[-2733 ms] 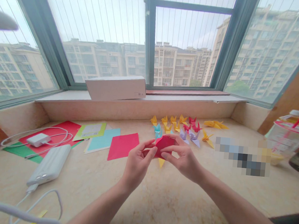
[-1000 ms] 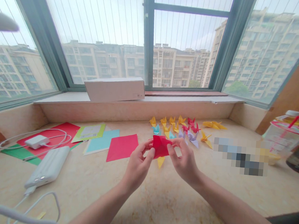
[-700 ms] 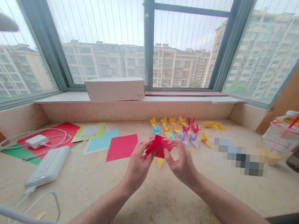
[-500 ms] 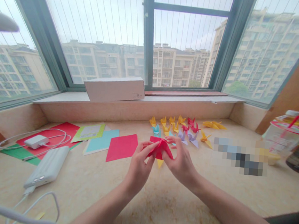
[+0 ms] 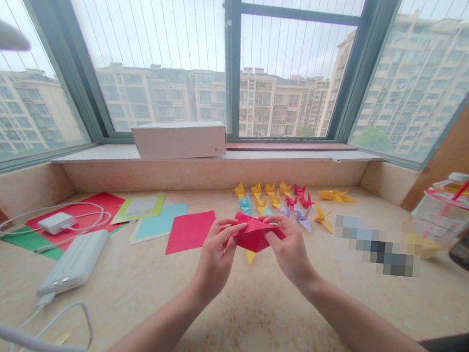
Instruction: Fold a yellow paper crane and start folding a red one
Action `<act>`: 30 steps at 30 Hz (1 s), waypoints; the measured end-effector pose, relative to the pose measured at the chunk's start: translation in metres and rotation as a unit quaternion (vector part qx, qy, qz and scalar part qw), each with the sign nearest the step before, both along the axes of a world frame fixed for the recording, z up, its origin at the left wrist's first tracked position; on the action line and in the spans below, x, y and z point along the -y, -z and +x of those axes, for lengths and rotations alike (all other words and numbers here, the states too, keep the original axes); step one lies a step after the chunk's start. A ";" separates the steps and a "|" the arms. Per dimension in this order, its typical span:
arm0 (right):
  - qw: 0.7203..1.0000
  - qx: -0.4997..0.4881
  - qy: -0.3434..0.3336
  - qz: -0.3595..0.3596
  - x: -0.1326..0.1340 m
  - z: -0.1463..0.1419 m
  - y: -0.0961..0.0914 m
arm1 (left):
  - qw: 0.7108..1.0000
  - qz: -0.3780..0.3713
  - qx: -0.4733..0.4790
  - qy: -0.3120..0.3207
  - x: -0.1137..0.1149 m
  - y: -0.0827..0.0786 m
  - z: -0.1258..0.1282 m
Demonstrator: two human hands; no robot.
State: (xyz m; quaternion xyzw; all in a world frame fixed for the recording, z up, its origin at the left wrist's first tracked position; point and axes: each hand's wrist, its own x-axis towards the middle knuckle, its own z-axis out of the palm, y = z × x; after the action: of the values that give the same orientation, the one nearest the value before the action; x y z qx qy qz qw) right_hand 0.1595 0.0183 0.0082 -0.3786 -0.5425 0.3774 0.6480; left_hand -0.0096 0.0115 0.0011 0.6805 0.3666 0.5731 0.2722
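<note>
Bay window (image 5: 233, 61): grey-green metal frames, thin vertical wires across the glass, pale apartment blocks (image 5: 273, 105) beyond. Wood-veneer side panel (image 5: 464, 125) at far right. Beige marble-look counter (image 5: 245, 330) below, with a narrow white sill (image 5: 285, 154) along the window's foot. On the sill, a long white cardboard box (image 5: 178, 141), its small print too tiny to read.

On the counter, at right: a clear plastic cup with pink rim and red straw (image 5: 446, 219), beside a pixelated patch (image 5: 376, 246) of unreadable contents. At left: a white power bank (image 5: 73, 263), and a white charger (image 5: 58, 223) with white cable, resting on a large red sheet (image 5: 92, 202). Also a green sheet (image 5: 24, 237), a lime-bordered card (image 5: 138, 205), a sky-blue paper square (image 5: 152, 224) and a red paper square (image 5: 191, 231).

Small origami cranes (image 5: 273, 201) in yellow, red, sky-blue and lilac, grouped just behind the hands.

Folded red paper (image 5: 254, 233), peaked and creased, held in the air between both hands, just right of the red square. Left hand (image 5: 217, 254): fingers pressed together, pinching its left corner. Right hand (image 5: 289, 252): fingers close together, pinching its upper right edge. Yellow paper tip (image 5: 250, 257) on the counter, just below.
</note>
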 end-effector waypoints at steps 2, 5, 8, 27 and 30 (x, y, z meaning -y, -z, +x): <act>1.000 -0.015 -0.007 -0.010 -0.001 0.001 -0.002 | 1.000 -0.008 0.015 0.009 0.000 -0.001 0.000; 0.999 -0.036 -0.024 -0.017 -0.002 0.002 -0.003 | 0.999 -0.021 0.036 0.024 0.001 -0.004 0.002; 0.999 -0.037 -0.031 0.011 -0.002 0.003 -0.001 | 0.996 -0.040 0.068 0.047 0.004 -0.006 0.003; 0.960 0.183 0.016 0.211 0.007 0.008 0.007 | 0.994 -0.101 -0.020 0.040 0.007 -0.017 -0.003; 0.973 0.167 0.012 0.161 0.009 0.006 0.009 | 0.996 -0.079 -0.022 0.043 0.007 -0.017 -0.002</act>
State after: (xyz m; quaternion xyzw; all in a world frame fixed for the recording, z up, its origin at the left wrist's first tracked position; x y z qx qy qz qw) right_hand 0.1657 0.0096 -0.0012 -0.3332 -0.6919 0.2091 0.6054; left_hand -0.0115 0.0042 0.0183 0.6846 0.3873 0.5149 0.3409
